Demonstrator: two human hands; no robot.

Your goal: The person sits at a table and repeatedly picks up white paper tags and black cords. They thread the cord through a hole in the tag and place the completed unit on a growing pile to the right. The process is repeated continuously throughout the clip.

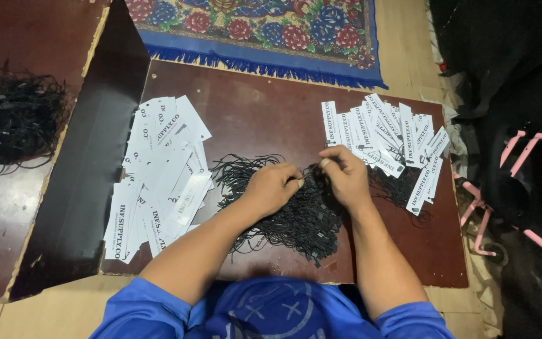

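**Both hands meet over a pile of black cords on a dark board**

The left hand [273, 186] is curled almost closed, its fingertips pinched together at the top of the loose heap of thin black string loops with small plastic ends [283, 210]. It seems to grip a strand or two, though the strands are too fine to tell apart. The right hand [344, 174] sits just beside it, fingers bent and thumb pressed to forefinger, pinching cord at the same spot. The two hands nearly touch above the heap's upper edge.

The heap lies in the middle of the dark reddish-brown wooden board [265, 110], spreading from the hands toward the person's body.

To the right of the right hand, a fanned spread of narrow white paper tags with black print [387, 141] lies on the board. Black cords run out from under these tags, so some appear already strung. To the left of the left hand, a larger overlapping stack of the same white tags [158, 182] lies near the board's edge.

Further left, on a second brown panel [26, 37], rests a separate tangle of black cords [14, 119]. Beyond the board lies a floral rug with a blue fringe [252, 25]. At the far right sits black fabric with pink strips [522, 169]. No boxes or trays hold anything; all piles lie loose.
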